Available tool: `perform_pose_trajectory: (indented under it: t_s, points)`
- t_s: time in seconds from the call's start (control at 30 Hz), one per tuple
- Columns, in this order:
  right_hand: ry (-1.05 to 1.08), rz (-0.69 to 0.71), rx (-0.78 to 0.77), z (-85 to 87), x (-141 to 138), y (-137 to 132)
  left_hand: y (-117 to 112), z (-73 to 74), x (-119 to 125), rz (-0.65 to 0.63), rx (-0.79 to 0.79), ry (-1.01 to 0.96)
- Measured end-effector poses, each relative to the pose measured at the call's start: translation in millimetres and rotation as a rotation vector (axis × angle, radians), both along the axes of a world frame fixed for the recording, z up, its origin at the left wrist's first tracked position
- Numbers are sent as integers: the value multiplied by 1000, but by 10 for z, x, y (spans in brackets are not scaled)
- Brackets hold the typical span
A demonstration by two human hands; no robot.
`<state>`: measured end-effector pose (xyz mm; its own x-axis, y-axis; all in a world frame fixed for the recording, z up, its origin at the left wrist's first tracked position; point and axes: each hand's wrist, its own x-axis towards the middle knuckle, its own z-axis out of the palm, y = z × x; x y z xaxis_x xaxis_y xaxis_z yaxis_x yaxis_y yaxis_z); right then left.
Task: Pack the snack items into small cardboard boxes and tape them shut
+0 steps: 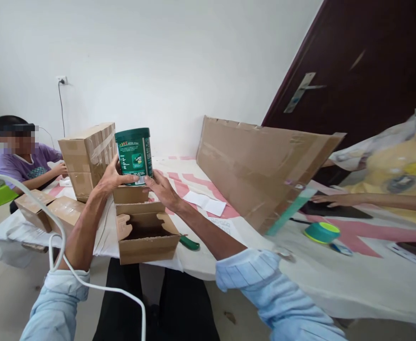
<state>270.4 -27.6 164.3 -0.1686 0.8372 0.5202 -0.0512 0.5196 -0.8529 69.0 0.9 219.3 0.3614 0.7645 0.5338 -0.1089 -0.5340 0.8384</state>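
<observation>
Between my two hands I hold a green tub (134,154) with printed labels, upright and raised above the table. My left hand (110,179) grips its lower left side, thumb across the front. On the lower right side, my right hand (162,188) presses with its fingers. Below and nearer to me stands an open cardboard box (149,248), its lid flaps up and its inside dark. Part of another cardboard piece (131,194) shows just under the tub. Beside the box's right side lies a green-handled tool (189,243), its other end hidden.
Stacked taped boxes (87,156) stand left, with smaller boxes (48,208) nearer. A tall cardboard sheet (261,166) leans across the right. White paper (206,203) and a green tape roll (322,232) lie on the table. A white cable (104,288) crosses my left arm. People sit at both sides.
</observation>
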Motion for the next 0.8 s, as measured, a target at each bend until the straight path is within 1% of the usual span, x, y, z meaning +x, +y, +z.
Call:
perform_pose_trajectory:
  t_s: [0.07, 0.13, 0.23, 0.3, 0.37, 0.43, 0.5, 0.53, 0.6, 0.7, 0.8]
  points:
    - [-29, -14, 79, 78, 10, -82, -85, 94, 20, -18, 73, 11]
    - [-51, -25, 154, 117, 15, -156, -163, 136, 34, -22, 117, 12]
    - [-98, -5, 208, 95, 78, -195, -220, 116, 22, 16, 111, 36]
    - [-207, -33, 202, 28, 190, -167, -185, 51, -23, 71, 92, 50]
    - [-421, -132, 152, -69, 349, -118, -82, -53, -104, 156, 81, 29]
    - [-682, -214, 42, -182, 512, -79, 74, -193, -211, 257, 78, -6]
    - [-863, -189, -90, -301, 634, -65, 247, -363, -317, 351, 67, -17]
    - [-903, -150, -139, -360, 672, -67, 326, -456, -362, 396, 53, 1]
    - [-900, -88, -172, -478, 706, -79, 450, -648, -419, 468, 10, 70]
    - [-831, -94, -109, -638, 708, -88, 541, -904, -402, 510, -65, 199]
    - [-779, -128, -54, -761, 732, -77, 582, -1054, -265, 486, -62, 338]
